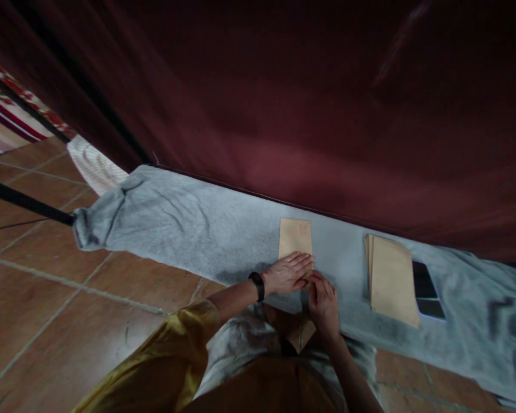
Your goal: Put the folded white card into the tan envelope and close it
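A brown paper envelope [293, 236] with a small reddish print near its top right corner lies on the grey cloth in front of me. My left hand [289, 272], a black band on its wrist, rests flat across its lower part with the fingers stretched out. Close beside it, my right hand [324, 301] has its fingers curled and pinched at the envelope's lower right edge. The two hands hide the envelope's lower end. To the right, a loose stack of similar brown envelopes [393, 281] lies near a dark phone [427, 289].
The grey cloth [223, 229] covers a long, narrow surface. Behind it hangs a dark red fabric wall [284, 160]. A black pole [30, 201] reaches in at the left above the tiled floor [124, 292].
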A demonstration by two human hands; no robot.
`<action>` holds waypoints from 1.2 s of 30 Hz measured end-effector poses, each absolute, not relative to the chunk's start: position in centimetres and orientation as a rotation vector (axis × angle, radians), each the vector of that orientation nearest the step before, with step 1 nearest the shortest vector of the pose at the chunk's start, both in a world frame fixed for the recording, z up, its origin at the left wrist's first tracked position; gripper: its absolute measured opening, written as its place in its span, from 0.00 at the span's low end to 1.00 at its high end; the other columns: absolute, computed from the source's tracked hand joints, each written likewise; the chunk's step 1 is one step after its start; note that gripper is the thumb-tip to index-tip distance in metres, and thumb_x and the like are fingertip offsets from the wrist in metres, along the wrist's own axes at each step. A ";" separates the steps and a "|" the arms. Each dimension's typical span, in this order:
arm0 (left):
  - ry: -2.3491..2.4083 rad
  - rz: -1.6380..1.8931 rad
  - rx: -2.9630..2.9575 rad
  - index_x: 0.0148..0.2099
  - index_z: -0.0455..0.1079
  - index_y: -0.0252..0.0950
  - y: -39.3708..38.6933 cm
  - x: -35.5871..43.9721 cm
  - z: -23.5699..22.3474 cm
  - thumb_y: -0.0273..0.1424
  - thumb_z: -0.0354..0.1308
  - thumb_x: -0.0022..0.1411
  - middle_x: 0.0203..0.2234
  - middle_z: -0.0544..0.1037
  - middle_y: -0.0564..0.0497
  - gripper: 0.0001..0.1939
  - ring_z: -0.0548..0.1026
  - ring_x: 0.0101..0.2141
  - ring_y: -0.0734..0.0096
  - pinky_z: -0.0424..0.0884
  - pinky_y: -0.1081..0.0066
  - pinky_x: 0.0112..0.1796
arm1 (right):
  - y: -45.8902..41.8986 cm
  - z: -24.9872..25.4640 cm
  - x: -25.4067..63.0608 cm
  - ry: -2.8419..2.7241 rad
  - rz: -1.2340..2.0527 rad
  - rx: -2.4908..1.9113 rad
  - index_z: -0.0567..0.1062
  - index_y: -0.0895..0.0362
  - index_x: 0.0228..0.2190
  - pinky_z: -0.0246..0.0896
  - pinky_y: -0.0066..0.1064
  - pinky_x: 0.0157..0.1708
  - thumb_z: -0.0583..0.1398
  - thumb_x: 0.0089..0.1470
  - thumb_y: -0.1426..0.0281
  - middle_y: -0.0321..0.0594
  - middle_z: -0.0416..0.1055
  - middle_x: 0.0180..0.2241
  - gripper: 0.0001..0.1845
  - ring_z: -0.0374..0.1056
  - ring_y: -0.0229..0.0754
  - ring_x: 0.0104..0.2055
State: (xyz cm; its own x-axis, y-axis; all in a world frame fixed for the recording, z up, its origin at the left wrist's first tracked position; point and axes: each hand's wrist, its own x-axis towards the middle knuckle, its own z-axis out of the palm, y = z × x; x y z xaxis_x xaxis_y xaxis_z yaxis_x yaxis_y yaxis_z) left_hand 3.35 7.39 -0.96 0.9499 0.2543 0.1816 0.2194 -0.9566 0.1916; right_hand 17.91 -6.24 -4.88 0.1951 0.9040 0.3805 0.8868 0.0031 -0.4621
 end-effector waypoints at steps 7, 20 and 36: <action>0.329 0.313 2.957 0.68 0.53 0.28 5.6 2.4 -0.1 0.40 0.45 0.70 0.66 0.59 0.39 0.31 0.53 0.67 0.60 0.44 0.59 0.66 | -5.9 -4.8 18.5 -1.536 0.140 -1.815 0.70 0.57 0.50 0.63 0.47 0.51 0.48 0.65 0.67 0.50 0.73 0.50 0.17 0.67 0.49 0.54; 0.260 0.303 3.012 0.59 0.68 0.33 4.6 2.2 -1.1 0.42 0.48 0.69 0.54 0.74 0.41 0.24 0.66 0.58 0.58 0.53 0.58 0.62 | 2.7 -2.6 20.4 -2.274 0.322 -1.635 0.60 0.51 0.64 0.43 0.49 0.67 0.44 0.69 0.63 0.40 0.53 0.68 0.25 0.49 0.44 0.69; 0.262 0.295 2.985 0.66 0.59 0.36 4.2 2.0 -0.3 0.41 0.47 0.71 0.61 0.69 0.46 0.26 0.61 0.62 0.63 0.47 0.59 0.65 | 7.1 -3.8 20.4 -2.170 0.155 -1.776 0.55 0.57 0.66 0.42 0.50 0.68 0.46 0.68 0.64 0.46 0.47 0.69 0.28 0.46 0.48 0.70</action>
State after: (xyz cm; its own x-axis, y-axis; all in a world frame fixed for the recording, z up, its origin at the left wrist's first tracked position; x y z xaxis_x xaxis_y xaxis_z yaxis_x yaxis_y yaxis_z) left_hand 1.97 4.23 -0.32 0.9658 0.1845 0.1820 0.1590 -0.9764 0.1460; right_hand 20.37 7.15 -3.83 -0.1672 0.9685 0.1845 0.9324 0.2162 -0.2898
